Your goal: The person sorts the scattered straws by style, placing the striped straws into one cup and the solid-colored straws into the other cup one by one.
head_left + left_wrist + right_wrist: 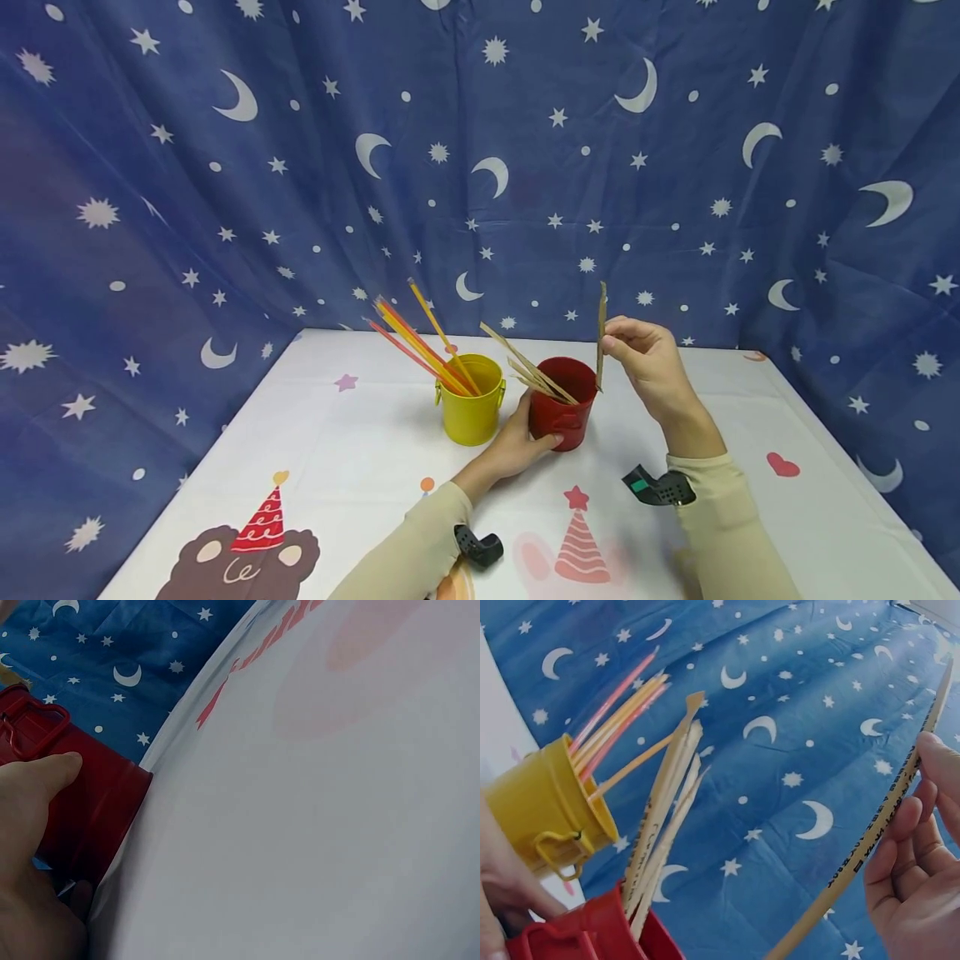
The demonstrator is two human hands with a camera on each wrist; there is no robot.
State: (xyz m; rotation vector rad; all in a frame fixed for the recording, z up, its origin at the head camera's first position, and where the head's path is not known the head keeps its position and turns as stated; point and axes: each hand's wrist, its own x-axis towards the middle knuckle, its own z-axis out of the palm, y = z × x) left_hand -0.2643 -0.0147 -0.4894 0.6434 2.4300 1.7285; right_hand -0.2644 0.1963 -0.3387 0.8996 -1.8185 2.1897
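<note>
My left hand [510,446] holds the side of a small red metal bucket [574,423], its thumb across the front; the other fingers are mostly hidden behind it. In the left wrist view the thumb lies on the red bucket [97,795] below its handle fitting. My right hand [651,365] pinches a long tan paper-wrapped stick [855,859] printed with black characters. It stands nearly upright at the bucket's right rim, its lower end close to the rim. Several similar tan sticks [662,817] lean leftward out of the red bucket.
Left of the red bucket stands a yellow metal bucket [468,421] holding several orange and yellow straws [415,339] that lean left. A white cloth with party prints [360,450] covers the table. Behind it hangs a blue moon-and-star curtain [525,258].
</note>
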